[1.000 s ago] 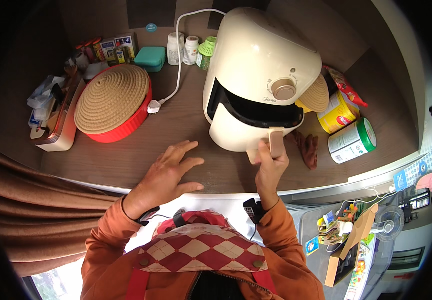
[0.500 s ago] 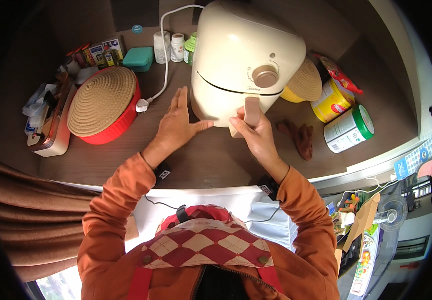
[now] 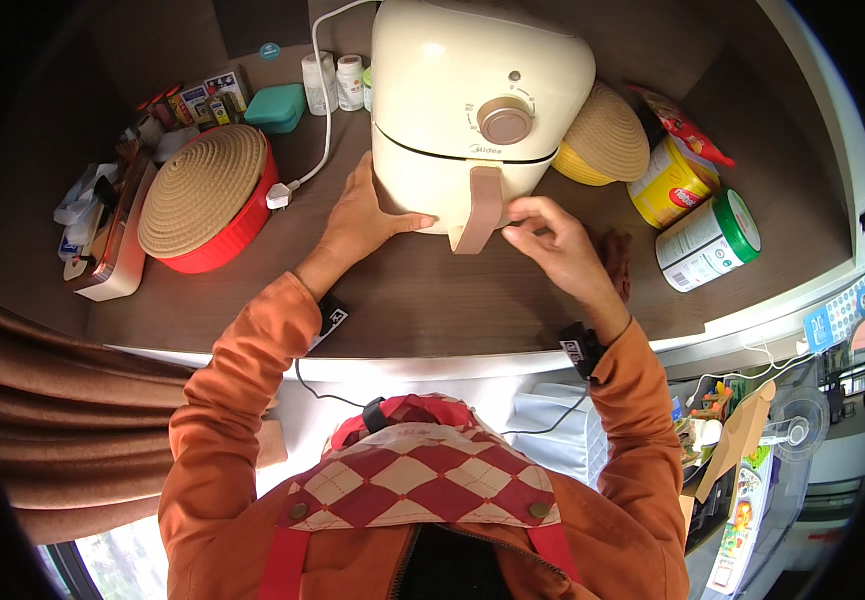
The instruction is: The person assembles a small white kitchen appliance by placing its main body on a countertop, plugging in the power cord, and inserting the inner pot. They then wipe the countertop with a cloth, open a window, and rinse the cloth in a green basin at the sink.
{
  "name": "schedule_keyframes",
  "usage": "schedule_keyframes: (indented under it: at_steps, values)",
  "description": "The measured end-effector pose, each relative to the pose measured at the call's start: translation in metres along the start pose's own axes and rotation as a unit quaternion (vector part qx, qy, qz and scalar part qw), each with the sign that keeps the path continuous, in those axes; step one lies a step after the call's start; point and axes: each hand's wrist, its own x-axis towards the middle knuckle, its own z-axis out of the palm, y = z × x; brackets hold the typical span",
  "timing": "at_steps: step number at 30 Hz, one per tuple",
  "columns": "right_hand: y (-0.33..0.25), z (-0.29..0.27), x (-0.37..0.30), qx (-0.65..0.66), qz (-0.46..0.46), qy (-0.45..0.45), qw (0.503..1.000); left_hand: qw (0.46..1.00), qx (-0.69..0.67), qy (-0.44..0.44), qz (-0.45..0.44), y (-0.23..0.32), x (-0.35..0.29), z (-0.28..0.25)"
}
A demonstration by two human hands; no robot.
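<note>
On the left of the brown counter (image 3: 432, 300) stands a white and brown box (image 3: 117, 265), filled with small items; just right of it is a red round container (image 3: 222, 245) with a woven lid (image 3: 202, 185) on top; farther back stand some small boxes and bottles (image 3: 207, 100), then a teal box (image 3: 275, 108) and two white bottles (image 3: 349, 83); a white plug (image 3: 278, 196) lies on the counter, right of the red container, and its cable runs to the far side; next comes the left hand (image 3: 360, 214), its thumb spread widely from the fingers, the fingers along the left side of the cream air fryer (image 3: 442, 60) and the thumb at the low front; the air fryer stands upright in the middle of the counter, its drawer (image 3: 417, 180) pushed in with a thin dark seam above, and its brown handle (image 3: 485, 200) points to the near side; just right of this handle is the right hand (image 3: 559, 245), with bent fingers, the thumb and forefinger tips a little apart; whether they touch the handle I cannot tell; behind that wrist a brown cloth (image 3: 615, 260) shows partly; farther right are a yellow basket (image 3: 584, 170) with a woven cover, a yellow can (image 3: 667, 185), a red packet (image 3: 687, 130) and, nearer, a tilted white can (image 3: 700, 245) with a green lid.
</note>
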Motion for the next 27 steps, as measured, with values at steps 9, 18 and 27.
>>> schedule_keyframes:
  at_steps: [9,18,27]
  values:
    - [0.088,-0.084,-0.049,-0.544,0.109,0.09,0.827,0.998,-0.054,0.004,-0.025,0.01,0.0,0.004]
    - [0.056,0.01,-0.042,-0.459,-0.116,0.015,0.881,0.997,-0.067,-0.028,-0.025,0.008,0.01,0.003]
    - [0.09,-0.04,-0.066,-0.389,-0.206,-0.037,0.897,0.994,-0.086,-0.072,0.02,0.008,0.007,-0.011]
